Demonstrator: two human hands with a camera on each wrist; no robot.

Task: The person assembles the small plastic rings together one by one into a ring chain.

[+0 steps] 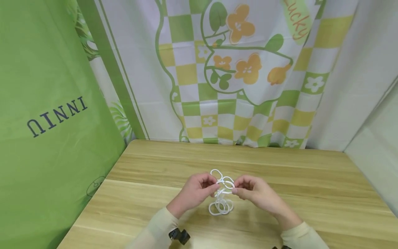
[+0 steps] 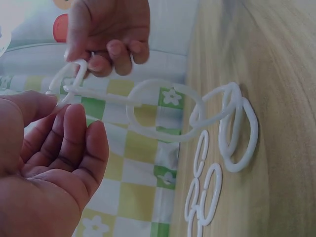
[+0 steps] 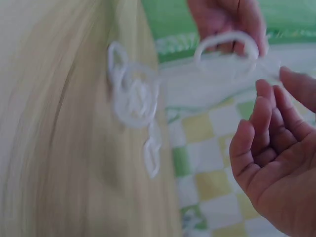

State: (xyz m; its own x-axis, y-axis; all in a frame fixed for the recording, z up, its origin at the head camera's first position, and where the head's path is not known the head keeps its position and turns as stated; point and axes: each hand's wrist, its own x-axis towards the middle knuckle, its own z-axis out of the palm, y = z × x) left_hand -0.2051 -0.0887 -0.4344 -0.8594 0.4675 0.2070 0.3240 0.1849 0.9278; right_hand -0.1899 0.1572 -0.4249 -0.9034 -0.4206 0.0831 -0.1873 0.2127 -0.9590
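Observation:
Between the two hands is a white oval chain link (image 2: 79, 74), held above the table. My left hand (image 1: 199, 188) pinches one end of it between thumb and fingers. At its other end, the right hand (image 1: 256, 192) pinches with thumb and forefinger. More white links (image 2: 165, 136) hang from the held one, looped through each other. They run down to a few overlapping links (image 2: 252, 133) at the wooden tabletop. In the right wrist view the held link (image 3: 227, 37) is blurred, and the left hand (image 3: 229, 17) is partly cut off.
Several white links (image 2: 211, 195) lie farther back on the wooden table (image 1: 155, 166). A patterned curtain (image 1: 192, 97) hangs behind the table's far edge. Green fabric with lettering (image 1: 62, 155) stands along the left side, and a pale wall (image 1: 379, 145) is at the right.

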